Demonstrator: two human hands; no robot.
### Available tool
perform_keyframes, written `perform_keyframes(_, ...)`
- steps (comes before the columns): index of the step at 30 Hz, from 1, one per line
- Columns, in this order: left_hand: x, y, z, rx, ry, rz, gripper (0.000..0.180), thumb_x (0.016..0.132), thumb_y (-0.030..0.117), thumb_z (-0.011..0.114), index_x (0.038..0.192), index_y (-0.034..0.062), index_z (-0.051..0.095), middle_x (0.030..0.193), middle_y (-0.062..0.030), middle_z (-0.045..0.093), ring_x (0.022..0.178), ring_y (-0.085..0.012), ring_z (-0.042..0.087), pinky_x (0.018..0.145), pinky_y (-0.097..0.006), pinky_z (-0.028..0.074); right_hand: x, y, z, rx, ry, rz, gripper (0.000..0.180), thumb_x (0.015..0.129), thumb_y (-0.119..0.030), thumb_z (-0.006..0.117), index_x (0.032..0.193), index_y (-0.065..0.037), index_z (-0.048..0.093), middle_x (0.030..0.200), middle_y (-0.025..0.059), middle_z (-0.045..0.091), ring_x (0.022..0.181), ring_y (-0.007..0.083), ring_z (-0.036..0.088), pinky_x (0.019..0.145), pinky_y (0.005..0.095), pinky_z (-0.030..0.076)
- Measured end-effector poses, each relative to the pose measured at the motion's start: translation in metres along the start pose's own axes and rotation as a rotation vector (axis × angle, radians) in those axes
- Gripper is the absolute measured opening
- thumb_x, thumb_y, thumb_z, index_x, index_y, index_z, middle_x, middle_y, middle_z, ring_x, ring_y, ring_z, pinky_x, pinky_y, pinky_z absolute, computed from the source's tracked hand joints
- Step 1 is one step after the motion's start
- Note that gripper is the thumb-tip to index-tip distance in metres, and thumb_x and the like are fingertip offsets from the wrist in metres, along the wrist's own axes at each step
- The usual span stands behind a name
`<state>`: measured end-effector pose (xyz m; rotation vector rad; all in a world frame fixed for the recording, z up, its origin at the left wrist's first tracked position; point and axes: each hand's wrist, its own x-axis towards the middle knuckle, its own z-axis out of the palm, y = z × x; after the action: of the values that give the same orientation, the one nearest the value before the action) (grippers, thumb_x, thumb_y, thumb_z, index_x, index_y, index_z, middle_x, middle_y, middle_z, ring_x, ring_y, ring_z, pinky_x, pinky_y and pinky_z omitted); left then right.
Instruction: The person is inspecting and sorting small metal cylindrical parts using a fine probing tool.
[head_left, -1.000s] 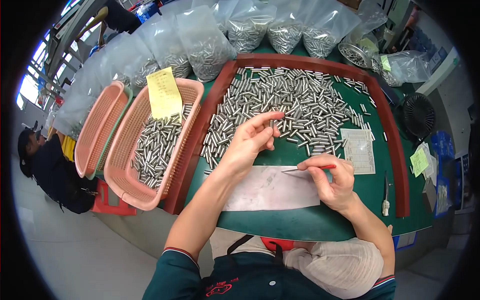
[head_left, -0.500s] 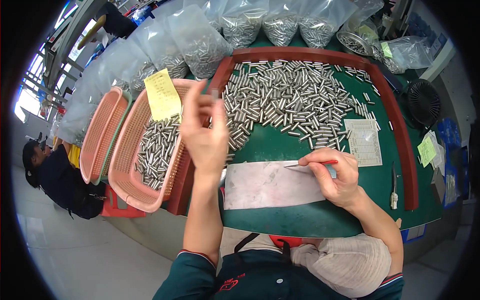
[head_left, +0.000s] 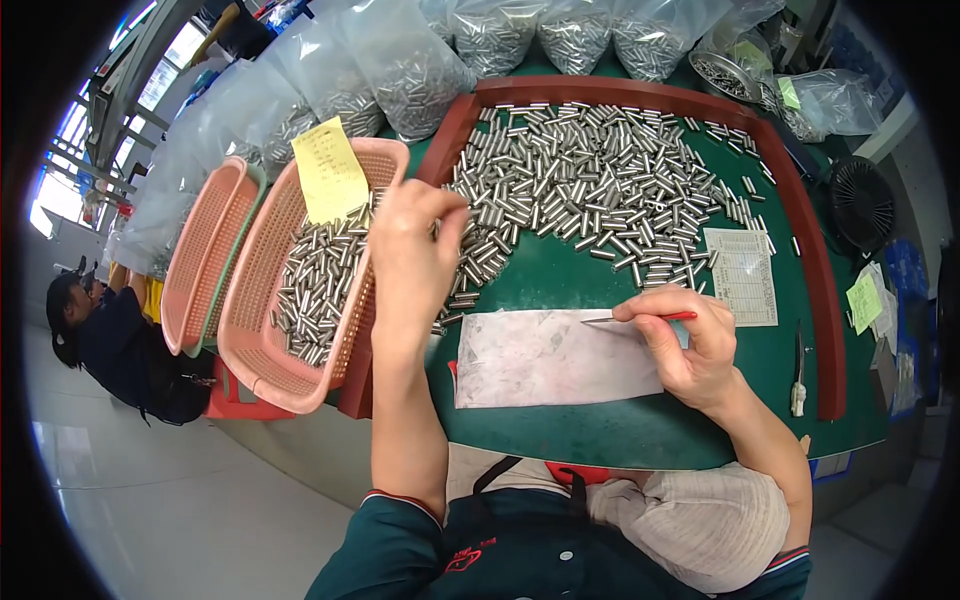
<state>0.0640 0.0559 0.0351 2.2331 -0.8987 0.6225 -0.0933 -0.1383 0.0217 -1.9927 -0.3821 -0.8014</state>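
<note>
My left hand (head_left: 412, 245) is closed in a loose pinch over the basket's right rim, beside the left edge of a pile of short steel pins (head_left: 590, 185). Whatever lies between its fingertips is too small to make out. A slim pointed tool with a red end (head_left: 682, 316) is gripped in my right hand (head_left: 695, 345), its tip pointing left. That tip is over a stained whitish cloth (head_left: 550, 365) on the green table (head_left: 560, 285). More steel pins (head_left: 320, 290) fill part of the pink basket (head_left: 262, 375) at the left.
A dark red wooden frame (head_left: 830, 370) borders the table. Clear bags of pins (head_left: 410, 85) stand behind it. A yellow note (head_left: 330, 170) leans in the basket. At right are a printed sheet (head_left: 742, 280), a knife-like tool (head_left: 799, 385) and a black fan (head_left: 862, 205). Another person (head_left: 125, 340) sits at left.
My left hand has turned and its fingers have curled inward near the basket rim. My right hand keeps its grip on the red-ended tool above the cloth. The whole view has shifted slightly.
</note>
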Motion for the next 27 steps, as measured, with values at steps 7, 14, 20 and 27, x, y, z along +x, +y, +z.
perform_keyframes(7, -0.012, 0.018, 0.017, 0.030, -0.359, 0.057, 0.018, 0.063, 0.001, 0.065, 0.080, 0.0045, 0.064, 0.079, -0.0056, 0.052, 0.083, -0.0225, 0.047, 0.075, -0.033, 0.035, -0.001, 0.001, 0.000, -0.007, 0.017, -0.029, 0.011, 0.070, 0.006, 0.062, 0.077, 0.001, 0.055, 0.070, 0.0101, 0.062, 0.055, 0.0185, 0.060, 0.047, 0.0243, 0.046)
perform_keyframes(14, -0.015, 0.021, 0.023, 0.197, -0.347, 0.060, 0.020, 0.060, 0.003, 0.063, 0.080, 0.0052, 0.062, 0.084, -0.0061, 0.046, 0.088, -0.0217, 0.042, 0.077, -0.034, 0.029, -0.001, -0.001, 0.000, -0.019, 0.013, -0.052, 0.012, 0.069, 0.007, 0.062, 0.077, 0.001, 0.055, 0.069, 0.0104, 0.062, 0.056, 0.0193, 0.060, 0.047, 0.0246, 0.046)
perform_keyframes(20, -0.017, 0.018, 0.027, 0.243, -0.339, 0.075, 0.013, 0.063, 0.002, 0.062, 0.074, 0.0050, 0.057, 0.083, -0.0056, 0.045, 0.087, -0.0217, 0.041, 0.075, -0.034, 0.028, 0.000, -0.001, 0.001, -0.023, 0.004, -0.066, 0.013, 0.068, 0.008, 0.063, 0.077, 0.002, 0.055, 0.068, 0.0105, 0.061, 0.055, 0.0194, 0.060, 0.046, 0.0251, 0.046)
perform_keyframes(27, -0.010, 0.028, 0.025, -0.417, -0.320, -0.322, 0.009, 0.076, 0.002, 0.061, 0.083, 0.0010, 0.055, 0.077, -0.0046, 0.058, 0.066, -0.0102, 0.052, 0.060, -0.024, 0.042, 0.001, -0.008, -0.006, -0.002, 0.055, -0.099, 0.010, 0.071, 0.007, 0.061, 0.079, 0.003, 0.056, 0.070, 0.0118, 0.062, 0.058, 0.0208, 0.061, 0.049, 0.0258, 0.048)
